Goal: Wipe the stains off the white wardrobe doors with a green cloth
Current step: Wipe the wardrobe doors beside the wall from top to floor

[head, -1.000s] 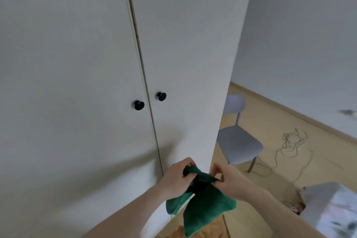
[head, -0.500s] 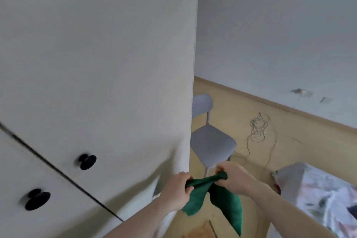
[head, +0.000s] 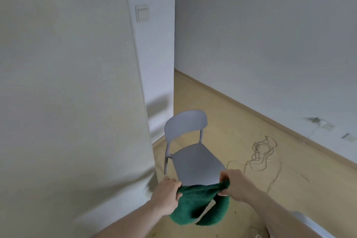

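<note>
While both hands pinch it, green cloth (head: 195, 199) at six o'clock: left grip (head: 167, 193), right grip (head: 234, 183), wardrobe door (head: 67, 92) at nine.

We stand in a sparsely furnished home room: white wardrobe (head: 67, 92) beside our fingers (head: 170, 181), grey chair (head: 191, 152) just beyond them, loose cord (head: 262, 152) on wooden floor (head: 222, 114), wall switch (head: 142, 13).

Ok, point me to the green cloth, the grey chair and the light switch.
green cloth (head: 195, 202): head view, on the bunched middle between the hands.
grey chair (head: 195, 162): head view, on the seat.
light switch (head: 142, 13): head view, on its rocker plate.
</note>
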A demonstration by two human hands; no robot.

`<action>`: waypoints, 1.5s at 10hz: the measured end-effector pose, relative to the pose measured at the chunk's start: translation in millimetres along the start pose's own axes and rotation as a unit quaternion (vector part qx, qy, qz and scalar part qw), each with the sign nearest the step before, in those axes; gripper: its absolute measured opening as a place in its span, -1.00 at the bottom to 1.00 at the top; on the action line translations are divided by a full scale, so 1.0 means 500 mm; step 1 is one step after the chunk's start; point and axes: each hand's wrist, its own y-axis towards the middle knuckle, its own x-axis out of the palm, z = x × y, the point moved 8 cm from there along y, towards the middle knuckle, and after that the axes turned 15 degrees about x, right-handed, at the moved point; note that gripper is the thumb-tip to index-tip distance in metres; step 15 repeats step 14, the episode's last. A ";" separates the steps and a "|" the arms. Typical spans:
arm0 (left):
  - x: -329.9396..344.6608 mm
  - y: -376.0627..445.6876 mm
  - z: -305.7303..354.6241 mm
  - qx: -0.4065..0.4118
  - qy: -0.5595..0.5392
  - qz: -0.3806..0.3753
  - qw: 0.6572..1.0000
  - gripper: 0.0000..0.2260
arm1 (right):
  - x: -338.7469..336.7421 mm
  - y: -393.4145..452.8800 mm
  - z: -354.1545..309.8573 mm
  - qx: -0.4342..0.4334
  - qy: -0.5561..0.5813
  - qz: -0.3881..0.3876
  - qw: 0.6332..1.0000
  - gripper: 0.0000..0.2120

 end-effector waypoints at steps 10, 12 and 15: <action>-0.057 0.550 -0.267 -0.200 -0.017 0.185 0.962 -0.74 | -0.280 0.721 -0.024 -0.120 -0.006 0.090 0.989 -0.85; 0.088 0.555 -0.291 -0.242 -0.011 0.133 0.961 -0.67 | -0.194 0.826 -0.004 -0.127 -0.103 0.058 0.985 -0.85; 0.308 0.526 -0.297 -0.300 -0.095 -0.040 0.948 -0.65 | -0.006 0.907 0.085 -0.068 -0.161 -0.061 0.983 -0.78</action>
